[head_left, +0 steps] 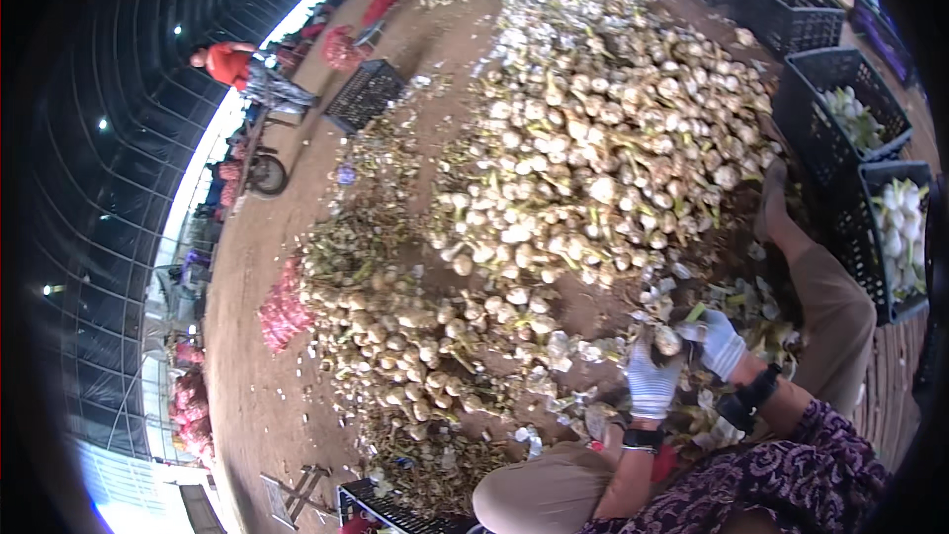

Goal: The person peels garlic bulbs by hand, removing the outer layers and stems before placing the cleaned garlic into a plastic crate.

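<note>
My left hand, in a striped white-and-blue glove with dark finger parts, is closed around a garlic bulb. Close beside it on the right, my right hand, gloved alike, has its fingers closed near the bulb. A green stem shows at those fingers. What the right hand grips is too small and dark to make out. Papery skins and leaf trimmings lie under and around both hands. Just beyond them spreads a large heap of garlic bulbs, and a smaller heap of garlic lies to the left.
Black crates with pale trimmed garlic stand at my right, with more crates behind. A black crate sits on the dirt floor at far left. Red mesh sacks lie left. A person in red is beside a wheeled cart.
</note>
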Available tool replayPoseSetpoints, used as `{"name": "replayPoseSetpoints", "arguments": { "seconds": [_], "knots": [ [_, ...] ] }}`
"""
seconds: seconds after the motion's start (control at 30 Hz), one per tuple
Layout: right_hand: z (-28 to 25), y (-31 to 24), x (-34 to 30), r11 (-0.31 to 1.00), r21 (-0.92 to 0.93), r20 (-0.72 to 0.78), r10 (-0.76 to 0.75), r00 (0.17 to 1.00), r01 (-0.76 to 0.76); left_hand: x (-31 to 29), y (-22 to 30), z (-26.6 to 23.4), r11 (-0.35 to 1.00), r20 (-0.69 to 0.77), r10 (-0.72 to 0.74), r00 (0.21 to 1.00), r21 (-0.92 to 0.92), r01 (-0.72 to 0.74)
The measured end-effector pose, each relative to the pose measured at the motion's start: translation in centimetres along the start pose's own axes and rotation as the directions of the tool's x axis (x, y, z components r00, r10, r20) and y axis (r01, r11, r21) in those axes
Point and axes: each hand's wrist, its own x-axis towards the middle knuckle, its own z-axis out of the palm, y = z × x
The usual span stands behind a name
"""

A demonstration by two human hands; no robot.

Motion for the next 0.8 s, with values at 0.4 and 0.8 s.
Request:
{"name": "replayPoseSetpoints", "arguments": {
  "seconds": [0.4,0.8],
  "knots": [
    [1.3,-2.9,0.4,0.463,-0.630,0.460,-0.424,0.780,0.623,0.1,6.1,-2.8,0.356,0.295,-0.466,0.834,-0.801,0.482],
    [1.9,-1.7,-1.5,0.604,-0.595,0.428,-0.320,0.845,0.530,-0.6,2.0,-1.9,0.674,-0.051,-0.451,0.891,-0.673,0.303]
  ]
}}
